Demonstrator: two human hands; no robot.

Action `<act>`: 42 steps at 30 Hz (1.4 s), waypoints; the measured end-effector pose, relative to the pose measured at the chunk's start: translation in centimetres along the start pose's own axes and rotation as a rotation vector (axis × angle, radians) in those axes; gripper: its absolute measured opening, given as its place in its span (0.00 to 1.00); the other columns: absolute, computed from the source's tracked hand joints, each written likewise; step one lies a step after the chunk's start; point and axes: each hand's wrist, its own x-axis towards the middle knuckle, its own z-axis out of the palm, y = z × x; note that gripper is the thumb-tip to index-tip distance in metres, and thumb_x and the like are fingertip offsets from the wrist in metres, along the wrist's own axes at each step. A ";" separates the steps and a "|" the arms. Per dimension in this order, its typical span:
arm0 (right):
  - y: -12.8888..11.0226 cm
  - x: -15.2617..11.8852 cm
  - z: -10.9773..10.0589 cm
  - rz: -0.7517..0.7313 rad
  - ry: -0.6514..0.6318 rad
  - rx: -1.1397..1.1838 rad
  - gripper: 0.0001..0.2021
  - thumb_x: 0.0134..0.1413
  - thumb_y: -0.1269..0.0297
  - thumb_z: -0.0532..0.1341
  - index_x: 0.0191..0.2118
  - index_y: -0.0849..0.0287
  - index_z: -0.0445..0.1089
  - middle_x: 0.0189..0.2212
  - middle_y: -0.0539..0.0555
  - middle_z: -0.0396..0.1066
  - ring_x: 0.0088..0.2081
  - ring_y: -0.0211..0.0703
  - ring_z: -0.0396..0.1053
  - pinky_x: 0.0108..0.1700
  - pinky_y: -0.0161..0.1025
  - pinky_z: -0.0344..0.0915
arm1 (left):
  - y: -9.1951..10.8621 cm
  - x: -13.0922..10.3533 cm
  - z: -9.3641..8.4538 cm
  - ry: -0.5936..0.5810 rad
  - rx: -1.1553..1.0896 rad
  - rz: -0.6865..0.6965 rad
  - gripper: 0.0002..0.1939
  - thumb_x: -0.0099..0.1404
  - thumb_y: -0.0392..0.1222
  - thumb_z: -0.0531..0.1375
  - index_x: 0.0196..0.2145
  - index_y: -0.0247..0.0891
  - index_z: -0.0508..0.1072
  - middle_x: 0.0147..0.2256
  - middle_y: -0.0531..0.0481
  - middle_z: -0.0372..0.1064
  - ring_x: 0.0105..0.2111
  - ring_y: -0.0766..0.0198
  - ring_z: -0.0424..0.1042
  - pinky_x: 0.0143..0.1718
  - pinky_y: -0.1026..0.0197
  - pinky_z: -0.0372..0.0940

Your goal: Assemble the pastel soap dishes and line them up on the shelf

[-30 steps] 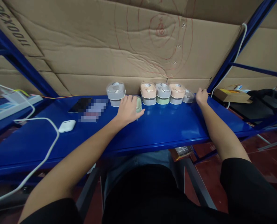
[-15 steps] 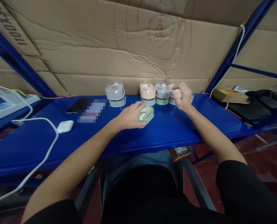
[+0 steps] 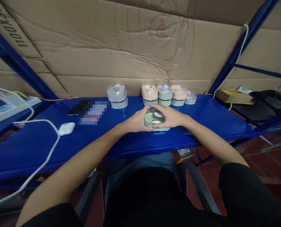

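Note:
A green oval container (image 3: 152, 119) with a clear lid is between my two hands, over the front middle of the blue tabletop. My left hand (image 3: 137, 121) wraps round its left side. From the right, my right hand (image 3: 173, 116) grips it with curved fingers, near a round label on the lid. Part of the container is covered by my fingers. Behind it, along the cardboard, stand a peach-topped stack (image 3: 149, 93), a grey-over-green stack (image 3: 164, 94) and another peach-topped stack (image 3: 178, 94). A low clear-lidded grey container (image 3: 190, 97) sits at their right end.
A grey two-tier stack (image 3: 117, 95) stands further left. A dark phone (image 3: 80, 107), a blurred-out item (image 3: 94, 113) and a white earbud case (image 3: 67, 128) lie on the left. A white cable (image 3: 49, 151) crosses the left edge. Cardboard (image 3: 95, 63) walls the back.
My right hand has come away from the right peach-topped stack at the back and closed on the green container. That container, in my left hand, has shifted right and turned.

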 end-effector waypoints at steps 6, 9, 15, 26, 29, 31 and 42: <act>3.4 -1.0 -2.9 0.081 0.069 0.041 0.44 0.61 0.32 0.68 0.75 0.52 0.68 0.63 0.63 0.80 0.59 0.67 0.79 0.63 0.63 0.75 | 0.1 -0.5 -1.0 -0.029 0.121 0.016 0.56 0.59 0.60 0.76 0.78 0.44 0.62 0.66 0.34 0.72 0.66 0.36 0.75 0.68 0.37 0.71; 5.9 -1.6 -4.0 0.294 0.003 0.001 0.42 0.61 0.30 0.67 0.70 0.54 0.73 0.57 0.63 0.83 0.55 0.68 0.81 0.61 0.65 0.76 | 0.2 -0.6 -1.1 -0.098 0.170 0.051 0.35 0.66 0.62 0.71 0.67 0.48 0.80 0.64 0.38 0.71 0.63 0.41 0.76 0.70 0.38 0.70; 8.8 -1.9 -4.3 0.401 -0.093 -0.070 0.40 0.56 0.27 0.69 0.64 0.52 0.78 0.59 0.63 0.83 0.57 0.74 0.80 0.61 0.69 0.75 | -0.1 -0.6 -0.9 -0.118 0.153 0.095 0.26 0.75 0.61 0.64 0.64 0.52 0.84 0.67 0.40 0.69 0.66 0.45 0.73 0.71 0.39 0.69; 8.7 -1.8 -4.2 0.399 -0.106 -0.083 0.43 0.53 0.30 0.72 0.67 0.52 0.77 0.64 0.63 0.80 0.61 0.74 0.79 0.66 0.68 0.73 | -1.1 -0.3 -3.2 0.033 0.248 -0.031 0.32 0.77 0.67 0.54 0.55 0.39 0.86 0.60 0.35 0.71 0.62 0.41 0.74 0.71 0.38 0.68; 9.3 -1.8 -4.0 0.375 -0.103 -0.091 0.45 0.48 0.32 0.76 0.68 0.50 0.77 0.63 0.62 0.81 0.61 0.74 0.79 0.65 0.68 0.74 | -2.4 -0.5 -4.6 0.049 0.338 -0.117 0.33 0.75 0.69 0.55 0.53 0.39 0.86 0.57 0.35 0.71 0.59 0.41 0.75 0.70 0.36 0.67; 9.7 -1.8 -3.8 0.349 -0.100 -0.089 0.47 0.46 0.34 0.78 0.70 0.48 0.75 0.64 0.60 0.80 0.63 0.73 0.78 0.67 0.69 0.73 | -3.3 -0.7 -5.3 0.050 0.373 -0.149 0.34 0.73 0.71 0.56 0.50 0.39 0.86 0.56 0.36 0.71 0.57 0.41 0.75 0.70 0.35 0.67; 9.3 -1.6 -3.6 0.394 -0.128 -0.125 0.54 0.43 0.32 0.79 0.74 0.53 0.72 0.68 0.66 0.76 0.68 0.81 0.73 0.71 0.72 0.69 | -4.5 -0.4 -5.3 -0.054 0.396 -0.190 0.29 0.60 0.68 0.67 0.47 0.41 0.84 0.52 0.37 0.74 0.53 0.40 0.77 0.63 0.41 0.72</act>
